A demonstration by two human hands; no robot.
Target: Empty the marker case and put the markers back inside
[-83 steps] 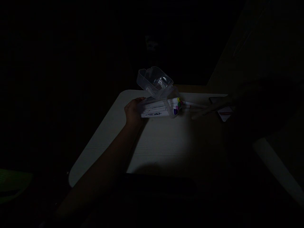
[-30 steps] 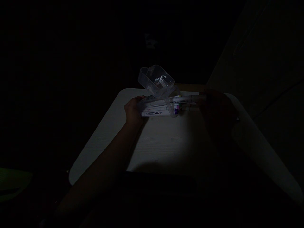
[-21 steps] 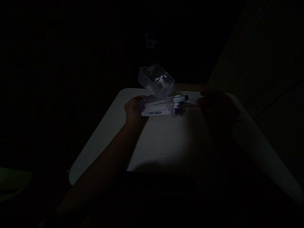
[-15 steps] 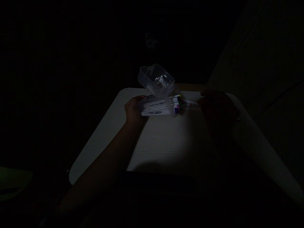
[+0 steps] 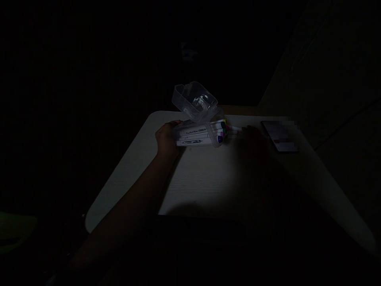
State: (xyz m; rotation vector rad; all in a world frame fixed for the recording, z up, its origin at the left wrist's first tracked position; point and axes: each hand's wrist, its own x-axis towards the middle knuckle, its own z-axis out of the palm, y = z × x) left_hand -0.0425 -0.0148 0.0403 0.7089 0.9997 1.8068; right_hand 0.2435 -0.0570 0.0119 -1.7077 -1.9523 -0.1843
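Observation:
My left hand (image 5: 166, 139) is wrapped round the closed end of a clear plastic case (image 5: 213, 137), which lies on its side with the mouth facing right. Its hinged lid (image 5: 195, 101) stands open above. Several white markers (image 5: 192, 142) fill the case, their purple, green, pink and yellow ends showing at the mouth. Just right of the mouth, my right hand (image 5: 255, 139), very dark, has its fingers closed at the end of a white marker (image 5: 235, 128). Deep shadow hides most of that hand and forearm.
A pale wood-grain table (image 5: 205, 178) lies under both hands. On its right side rests a phone (image 5: 279, 137) with its screen up. A yellow-green object (image 5: 16, 230) shows at the lower left. Around the table the room is nearly black.
My right hand has moved left, closer to the case mouth, with the white marker. The phone it covered now shows. My left hand and the case have hardly moved.

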